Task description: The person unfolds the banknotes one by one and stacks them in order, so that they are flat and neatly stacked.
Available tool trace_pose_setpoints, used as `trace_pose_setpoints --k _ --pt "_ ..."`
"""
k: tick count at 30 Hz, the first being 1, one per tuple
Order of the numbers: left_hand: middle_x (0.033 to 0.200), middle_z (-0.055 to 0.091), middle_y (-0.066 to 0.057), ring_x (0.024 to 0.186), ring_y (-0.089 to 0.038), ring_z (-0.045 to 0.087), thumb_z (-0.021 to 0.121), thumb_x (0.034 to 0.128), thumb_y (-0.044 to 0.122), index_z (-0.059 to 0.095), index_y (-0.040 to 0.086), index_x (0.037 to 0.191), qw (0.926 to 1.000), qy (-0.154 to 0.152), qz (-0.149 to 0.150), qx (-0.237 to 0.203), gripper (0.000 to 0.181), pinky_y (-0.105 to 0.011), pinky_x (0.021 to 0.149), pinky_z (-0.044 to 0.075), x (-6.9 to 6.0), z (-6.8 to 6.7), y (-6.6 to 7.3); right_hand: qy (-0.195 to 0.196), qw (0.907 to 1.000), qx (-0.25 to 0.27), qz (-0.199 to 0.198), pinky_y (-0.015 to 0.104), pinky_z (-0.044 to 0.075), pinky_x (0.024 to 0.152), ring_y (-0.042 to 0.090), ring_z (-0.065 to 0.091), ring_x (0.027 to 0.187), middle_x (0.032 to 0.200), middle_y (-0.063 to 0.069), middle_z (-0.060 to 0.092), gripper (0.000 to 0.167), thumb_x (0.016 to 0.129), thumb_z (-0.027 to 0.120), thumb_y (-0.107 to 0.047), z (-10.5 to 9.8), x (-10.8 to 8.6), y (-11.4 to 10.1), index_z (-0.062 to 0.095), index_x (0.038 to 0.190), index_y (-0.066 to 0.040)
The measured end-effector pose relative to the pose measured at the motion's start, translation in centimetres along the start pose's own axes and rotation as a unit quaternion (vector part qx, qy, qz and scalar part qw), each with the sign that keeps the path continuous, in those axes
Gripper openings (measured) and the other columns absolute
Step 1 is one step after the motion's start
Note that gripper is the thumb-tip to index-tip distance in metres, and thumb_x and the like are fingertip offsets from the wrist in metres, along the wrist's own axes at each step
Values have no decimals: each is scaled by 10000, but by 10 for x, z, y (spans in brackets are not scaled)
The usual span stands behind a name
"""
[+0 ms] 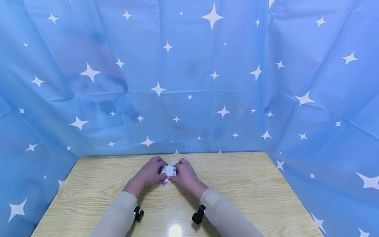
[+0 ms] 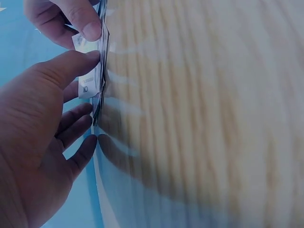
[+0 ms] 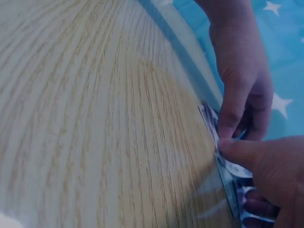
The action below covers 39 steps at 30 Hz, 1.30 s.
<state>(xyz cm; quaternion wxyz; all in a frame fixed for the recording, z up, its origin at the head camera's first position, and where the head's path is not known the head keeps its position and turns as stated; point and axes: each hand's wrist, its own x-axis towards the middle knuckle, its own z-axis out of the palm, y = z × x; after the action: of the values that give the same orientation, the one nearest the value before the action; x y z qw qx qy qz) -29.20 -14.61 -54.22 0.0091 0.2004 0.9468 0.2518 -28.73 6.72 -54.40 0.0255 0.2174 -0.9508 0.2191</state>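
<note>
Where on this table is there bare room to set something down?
The table has two wide patches: one between the right sleeve and its right edge, one between the left sleeve and its left edge. A narrower one lies between the sleeves, beside black wrist devices. It's crowded where the left hand and right hand hold papers.

Your head camera looks forward and down from above, well back, taking in the desk (image 1: 237, 191) and the starred backdrop (image 1: 189, 65). Your wrist cameras sit close and low over the desk, tipped sideways, the left facing your left fingers (image 2: 82, 152), the right your right fingers (image 3: 260, 207); all three views share the printed slips (image 1: 169, 170).
</note>
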Motion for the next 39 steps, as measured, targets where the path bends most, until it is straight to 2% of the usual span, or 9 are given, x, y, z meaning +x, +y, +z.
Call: trace_pose_setpoints --k 6,10,15,19,24,27,32,36,39 --pt "1286 661 -40 1220 -280 593 913 920 253 756 114 1230 9992 296 214 160 375 -489 1076 526 5 5 -4 59 9990 421 118 344 546 828 174 569 943 1078 39 624 429 887 967 -277 3 1 2 754 1189 -61" --pt "1246 685 -15 1221 -264 616 890 955 246 754 135 1192 9987 457 177 114 295 -476 1099 519 7 8 -6 151 9966 791 166 352 554 805 170 588 924 1057 41 647 315 912 936 -185 2 2 3 743 1134 -73" --pt "1112 711 25 1061 -206 677 843 994 162 755 167 1108 9978 559 137 -324 144 -463 990 573 7 7 -3 351 9916 1244 -3 318 547 749 135 610 842 975 39 710 168 932 885 -72 1 2 6 742 1021 -78" --pt "1003 704 61 906 -132 642 804 1008 102 757 174 1051 9950 589 184 -786 96 -415 856 571 5 5 0 303 9855 1662 -137 285 544 713 97 603 798 913 -16 706 112 975 827 -35 -3 2 8 742 992 -104" --pt "1021 709 62 891 -101 625 761 1029 78 773 174 1082 9902 501 128 -1299 111 -369 821 566 1 2 4 149 9776 2087 -237 279 554 700 94 613 789 902 -50 706 75 1011 776 -22 -15 0 7 760 1011 -95" --pt "1030 711 47 886 -127 624 744 1043 78 776 174 1103 9846 431 109 -1693 118 -352 801 559 -2 -1 8 159 9739 2256 -198 272 557 701 94 620 796 910 -54 708 46 1023 770 -44 -20 -3 5 766 1021 -89" --pt "1026 721 26 874 -160 625 720 1054 54 777 172 1122 9704 451 159 -2367 147 -322 764 549 -8 -6 14 122 9661 2575 -151 279 506 652 120 580 761 865 -54 665 12 1044 772 -126 -25 -10 4 771 1052 -116" --pt "1033 736 7 875 -172 636 718 1056 54 784 161 1139 9592 531 206 -2768 151 -313 748 553 -12 -7 18 110 9593 2819 -132 288 481 641 150 565 754 842 -27 641 59 1051 770 -167 -32 -17 3 773 1099 -133" --pt "1048 742 -21 877 -193 648 713 1070 68 779 138 1147 9490 570 132 -3098 124 -319 735 570 -16 -7 21 122 9524 3043 -105 278 513 668 142 592 786 876 -19 661 147 1040 778 -138 -34 -22 2 761 1183 -111"
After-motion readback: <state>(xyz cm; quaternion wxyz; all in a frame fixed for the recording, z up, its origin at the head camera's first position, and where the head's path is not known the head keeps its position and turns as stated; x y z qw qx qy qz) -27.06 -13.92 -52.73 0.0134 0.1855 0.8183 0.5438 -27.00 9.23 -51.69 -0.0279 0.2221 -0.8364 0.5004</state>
